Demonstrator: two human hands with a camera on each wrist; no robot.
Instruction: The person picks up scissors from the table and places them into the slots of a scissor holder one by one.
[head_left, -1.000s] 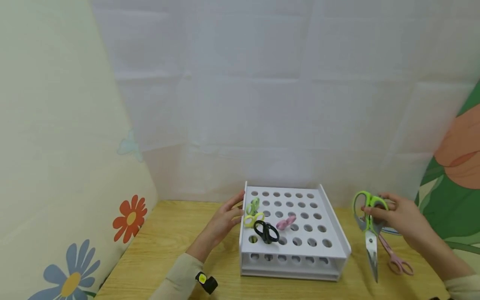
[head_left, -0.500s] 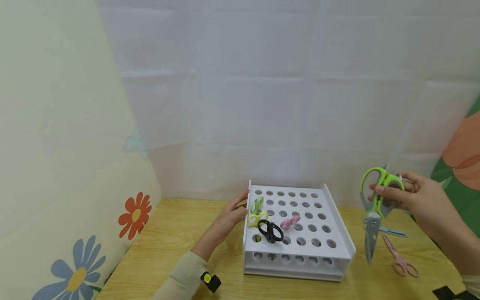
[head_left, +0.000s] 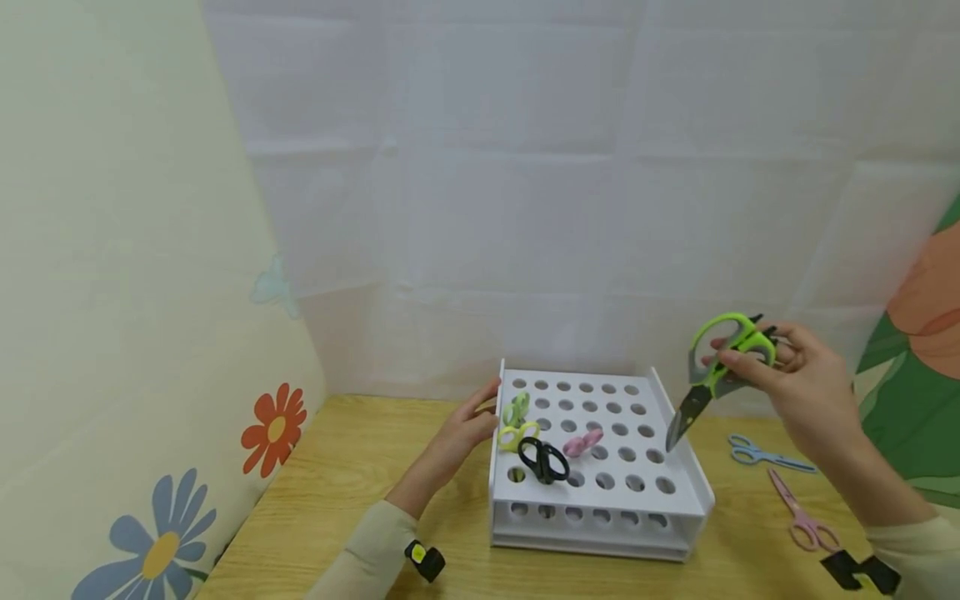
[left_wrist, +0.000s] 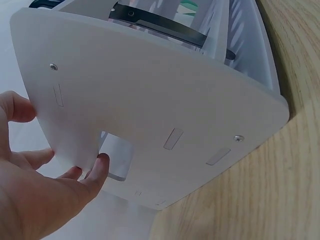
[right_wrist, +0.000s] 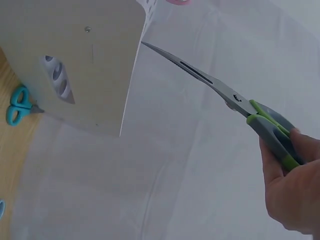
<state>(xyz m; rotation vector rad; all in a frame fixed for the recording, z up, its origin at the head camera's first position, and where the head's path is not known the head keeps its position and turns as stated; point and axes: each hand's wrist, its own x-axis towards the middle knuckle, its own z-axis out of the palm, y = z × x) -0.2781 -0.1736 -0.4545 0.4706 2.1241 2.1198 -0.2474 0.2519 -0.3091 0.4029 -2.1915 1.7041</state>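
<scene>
Raised beside the right side of a white holed rack (head_left: 630, 493), my right hand (head_left: 806, 387) grips green-and-grey scissors (head_left: 738, 337) by the handles. Their blades slant down-left over the rack's right rim; I cannot tell whether the tip touches. My left hand (head_left: 457, 437) rests its fingers on the rack's left side panel (left_wrist: 130, 95), near a cutout. Standing in the rack's holes are black scissors (head_left: 543, 460), yellow scissors (head_left: 519, 437), green scissors (head_left: 516, 408) and pink scissors (head_left: 582, 442), only their handles showing above.
On the wooden table (head_left: 360, 467) at right lie light-blue scissors (head_left: 768, 454) and pink scissors (head_left: 802, 512). Teal scissors (right_wrist: 20, 106) lie by the rack's side panel in the right wrist view. A white sheet (head_left: 487, 208) hangs behind.
My right hand has lifted the green-and-grey scissors and carried them left to the rack, tilting the blades. The light-blue scissors on the table are now uncovered. My left hand stays at the rack.
</scene>
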